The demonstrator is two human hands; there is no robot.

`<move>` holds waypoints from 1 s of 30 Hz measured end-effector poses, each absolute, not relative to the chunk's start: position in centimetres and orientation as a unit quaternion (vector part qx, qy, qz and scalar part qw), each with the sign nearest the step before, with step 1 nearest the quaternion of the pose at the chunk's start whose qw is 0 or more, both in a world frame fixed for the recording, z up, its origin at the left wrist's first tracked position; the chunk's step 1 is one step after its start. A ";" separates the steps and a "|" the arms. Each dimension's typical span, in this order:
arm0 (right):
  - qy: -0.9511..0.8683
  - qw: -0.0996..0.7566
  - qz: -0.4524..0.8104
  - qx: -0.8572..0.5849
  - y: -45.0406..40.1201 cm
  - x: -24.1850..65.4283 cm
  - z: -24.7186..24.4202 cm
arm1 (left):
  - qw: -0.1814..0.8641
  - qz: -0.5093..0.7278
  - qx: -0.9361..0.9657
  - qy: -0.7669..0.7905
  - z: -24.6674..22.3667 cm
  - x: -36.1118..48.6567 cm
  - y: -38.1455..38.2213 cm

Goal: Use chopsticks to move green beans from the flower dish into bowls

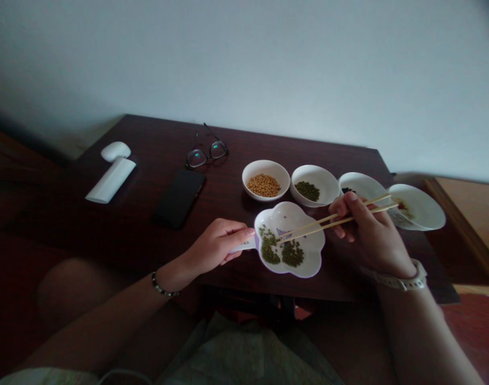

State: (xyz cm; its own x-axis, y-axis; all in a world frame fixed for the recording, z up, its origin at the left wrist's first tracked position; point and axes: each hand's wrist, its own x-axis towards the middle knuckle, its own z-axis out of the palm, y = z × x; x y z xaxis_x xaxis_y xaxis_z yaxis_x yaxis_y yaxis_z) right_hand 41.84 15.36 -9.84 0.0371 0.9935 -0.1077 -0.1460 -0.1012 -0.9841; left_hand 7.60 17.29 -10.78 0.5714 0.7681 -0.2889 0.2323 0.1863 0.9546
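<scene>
My left hand (220, 246) is closed around the short handle of a white flower-shaped dish (314, 251) with a purple edge. Green beans (293, 253) lie in the dish in two main clusters, with a few scattered loose. My right hand (368, 230) grips a pair of wooden chopsticks (328, 225), their tips down among the beans in the dish. Beyond the dish stand a bowl of yellow soybeans (264, 185) and a bowl of green beans (307, 191). A third white bowl (366, 184) holds something dark, partly hidden by my right hand.
A fourth white bowl (428, 208) sits at the table's right end with a little reddish and pale content. To the left lie eyeglasses (207, 155), a black phone (180, 198) and a white case-like object (111, 181). The dark wooden table (156, 139) stands near a pale wall.
</scene>
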 end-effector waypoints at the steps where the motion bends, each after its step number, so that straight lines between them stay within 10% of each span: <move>1: -0.427 0.517 0.546 -0.502 15.4 41.8 -9.8 | 0.650 0.206 0.603 0.415 -10.8 7.6 17.3; 30: -0.434 0.523 0.531 -0.506 15.3 41.7 -9.5 | 0.646 0.214 0.608 0.409 -10.7 7.6 17.3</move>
